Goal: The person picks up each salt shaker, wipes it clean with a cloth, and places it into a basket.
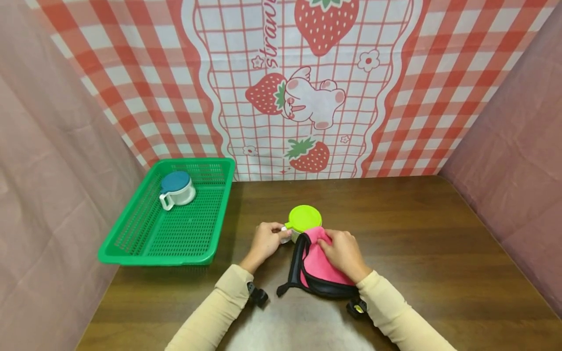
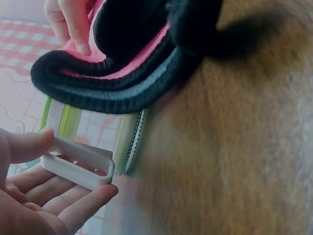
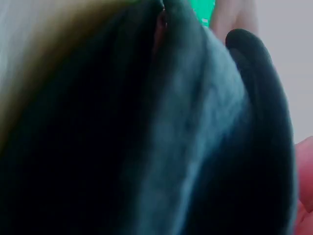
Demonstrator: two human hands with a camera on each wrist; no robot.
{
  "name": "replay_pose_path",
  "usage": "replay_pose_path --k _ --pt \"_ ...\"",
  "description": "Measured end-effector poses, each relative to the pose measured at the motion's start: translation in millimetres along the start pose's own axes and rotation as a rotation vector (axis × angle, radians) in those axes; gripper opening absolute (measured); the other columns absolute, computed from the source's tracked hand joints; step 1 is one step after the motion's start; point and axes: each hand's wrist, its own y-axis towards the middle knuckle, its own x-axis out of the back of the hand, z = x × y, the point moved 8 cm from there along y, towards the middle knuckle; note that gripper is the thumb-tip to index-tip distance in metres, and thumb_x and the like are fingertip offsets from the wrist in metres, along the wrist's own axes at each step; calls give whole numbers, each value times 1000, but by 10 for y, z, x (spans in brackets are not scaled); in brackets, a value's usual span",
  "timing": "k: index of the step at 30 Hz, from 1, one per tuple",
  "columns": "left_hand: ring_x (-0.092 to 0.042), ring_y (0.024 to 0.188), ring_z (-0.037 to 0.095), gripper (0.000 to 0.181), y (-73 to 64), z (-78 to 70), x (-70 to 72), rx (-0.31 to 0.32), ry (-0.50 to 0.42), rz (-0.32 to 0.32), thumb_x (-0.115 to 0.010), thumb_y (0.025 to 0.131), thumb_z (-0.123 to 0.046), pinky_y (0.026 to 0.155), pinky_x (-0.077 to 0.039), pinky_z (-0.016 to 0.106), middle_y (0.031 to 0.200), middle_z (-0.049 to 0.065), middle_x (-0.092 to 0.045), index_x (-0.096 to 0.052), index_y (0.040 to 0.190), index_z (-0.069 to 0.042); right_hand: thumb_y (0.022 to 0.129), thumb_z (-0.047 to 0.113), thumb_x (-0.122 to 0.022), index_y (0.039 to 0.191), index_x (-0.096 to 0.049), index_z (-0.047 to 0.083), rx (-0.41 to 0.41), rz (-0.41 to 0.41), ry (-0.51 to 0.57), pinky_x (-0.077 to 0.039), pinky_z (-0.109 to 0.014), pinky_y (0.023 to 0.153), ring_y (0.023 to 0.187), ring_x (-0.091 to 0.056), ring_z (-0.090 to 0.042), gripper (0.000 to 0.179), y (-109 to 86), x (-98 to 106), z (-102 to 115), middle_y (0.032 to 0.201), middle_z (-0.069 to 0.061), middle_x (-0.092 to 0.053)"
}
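Note:
A lidded clear jar with a lime-green lid (image 1: 304, 217) and a white handle stands on the table, in front of me. My left hand (image 1: 262, 243) holds that white handle (image 2: 78, 178), thumb on one side and fingers on the other. A pink cloth with black edging and a dark reverse (image 1: 322, 263) is gripped by my right hand (image 1: 344, 249). The cloth hangs folded against the near side of the jar and covers part of it. In the right wrist view the cloth's dark side (image 3: 176, 122) hides most of the scene.
To the left stands a green plastic basket (image 1: 215, 229). Inside it sits a white-handled container with a blue lid (image 1: 176, 181). The brown wooden table (image 1: 421, 243) meets a checked strawberry curtain (image 1: 395, 126) at the back, with pink drapes on both sides.

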Motion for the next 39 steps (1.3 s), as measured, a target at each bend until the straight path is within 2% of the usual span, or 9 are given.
replay_pose_path --k 4,7,10,11,15,22,27,33,39 --pt "-61 68 15 23 -29 -59 40 -64 -10 -25 -76 81 -22 60 -47 25 76 11 -73 -75 80 1 80 14 -74 77 -71 8 -11 5 -54 -46 -47 56 65 -66 -35 8 -43 -74 123 67 -11 -69" --pt "-57 61 10 23 -42 -84 41 -93 -27 -21 -76 81 -22 55 -45 23 67 7 -70 -74 77 1 80 14 -74 75 -70 9 -25 13 -88 -45 -46 53 65 -66 -36 8 -68 -146 199 68 -12 -70" --pt "-53 55 7 21 -32 -75 14 -79 -32 -3 -76 81 -20 52 -42 22 61 6 -66 -74 79 1 80 16 -73 76 -72 10 -39 24 -107 -46 -47 52 65 -67 -36 7 -82 -213 252 70 -14 -71" --pt "-52 54 7 20 -24 -53 -4 -56 -31 8 -76 81 -18 52 -42 22 61 7 -65 -74 80 2 80 16 -73 75 -71 10 -44 27 -112 -46 -47 52 65 -67 -37 8 -87 -230 264 70 -14 -71" --pt "-49 58 8 19 -14 -38 -14 -34 1 8 -76 81 -17 52 -40 21 64 8 -66 -74 82 2 79 18 -74 71 -69 13 -51 27 -129 -46 -47 51 64 -66 -36 11 -92 -276 291 68 -13 -70" --pt "-61 73 17 19 -2 -30 -3 -14 13 2 -76 82 -20 65 -47 25 82 13 -74 -75 81 -1 80 21 -75 65 -65 13 -38 39 -192 -47 -50 52 63 -65 -38 19 -74 -326 323 68 -14 -70" --pt "-60 71 16 19 7 -30 -4 -16 6 3 -76 82 -20 63 -47 25 79 12 -74 -75 80 -1 80 21 -75 64 -64 11 -31 63 -220 -48 -50 51 61 -64 -39 22 -65 -355 327 68 -16 -69" --pt "-50 56 6 19 -8 -21 -33 12 -43 24 -76 82 -17 52 -42 21 65 9 -68 -74 81 2 79 19 -75 63 -64 12 -56 88 -202 -47 -49 50 63 -65 -38 21 -74 -294 249 66 -14 -68" --pt "-56 64 10 20 -2 -31 -5 5 -23 14 -77 81 -18 57 -45 22 77 14 -73 -75 83 2 80 19 -74 65 -67 14 -88 70 -167 -47 -49 53 66 -66 -38 17 -43 -145 95 68 -13 -70"
